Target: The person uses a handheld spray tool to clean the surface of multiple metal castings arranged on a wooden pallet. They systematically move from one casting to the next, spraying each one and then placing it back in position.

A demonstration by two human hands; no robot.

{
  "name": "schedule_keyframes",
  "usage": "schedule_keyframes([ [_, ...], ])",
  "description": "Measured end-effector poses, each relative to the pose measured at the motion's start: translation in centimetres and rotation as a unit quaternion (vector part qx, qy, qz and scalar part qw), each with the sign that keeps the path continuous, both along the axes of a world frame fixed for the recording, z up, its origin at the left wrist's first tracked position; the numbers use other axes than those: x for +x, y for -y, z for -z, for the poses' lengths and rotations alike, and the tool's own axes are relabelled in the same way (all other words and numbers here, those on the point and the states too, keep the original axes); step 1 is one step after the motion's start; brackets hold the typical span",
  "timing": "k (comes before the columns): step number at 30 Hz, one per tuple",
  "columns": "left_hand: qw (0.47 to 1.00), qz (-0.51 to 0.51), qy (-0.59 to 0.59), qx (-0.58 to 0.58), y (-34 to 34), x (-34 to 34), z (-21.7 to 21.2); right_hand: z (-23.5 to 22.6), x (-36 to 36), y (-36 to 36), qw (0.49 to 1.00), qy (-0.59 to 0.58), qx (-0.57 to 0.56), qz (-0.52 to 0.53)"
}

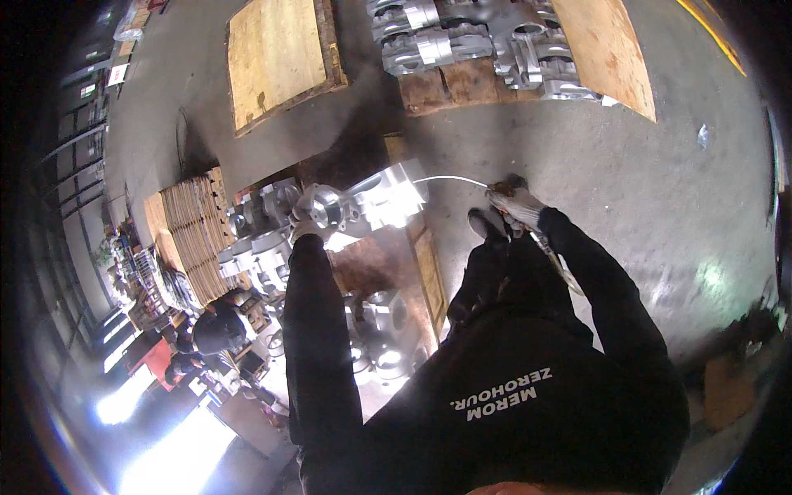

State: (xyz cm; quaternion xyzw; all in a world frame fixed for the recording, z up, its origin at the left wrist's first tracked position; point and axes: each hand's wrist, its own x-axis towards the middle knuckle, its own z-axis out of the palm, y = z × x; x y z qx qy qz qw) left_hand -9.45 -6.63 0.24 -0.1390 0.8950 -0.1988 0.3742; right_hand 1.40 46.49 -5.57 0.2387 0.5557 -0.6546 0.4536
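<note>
A shiny silver metal casting (388,195) with a round, ring-like end lies at the middle left, over the crate of castings. My left hand (304,226), in a pale glove, closes on the edge of its round end. To the right, my gloved right hand (518,206) is closed round a hand tool whose body is mostly hidden by my fingers. A long, thin, bent pale tube (452,178) runs from that tool to the casting's right end. Below the hand hangs a pale hose (566,274).
More castings (272,252) fill the wooden crate, with others (388,318) lower down. A second stack of castings (437,45) stands at the far side beside wooden boards (276,62). Folded cardboard (191,239) stands at left. Another person (221,330) is at the lower left.
</note>
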Motion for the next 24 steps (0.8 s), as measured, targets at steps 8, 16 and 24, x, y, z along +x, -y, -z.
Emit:
schedule_keyframes([
  [8,0.998,-0.056,-0.036,-0.001,0.4,0.5,-0.5,3.4,1.8,-3.1,0.978,-0.038,0.201,0.035],
  [16,0.997,-0.078,-0.003,-0.018,-2.9,0.1,-3.1,4.4,0.9,0.3,0.995,0.039,0.073,0.055],
  [24,0.999,-0.050,0.001,-0.009,-2.3,0.1,-2.9,9.0,-1.0,0.2,0.995,0.048,0.065,-0.051],
])
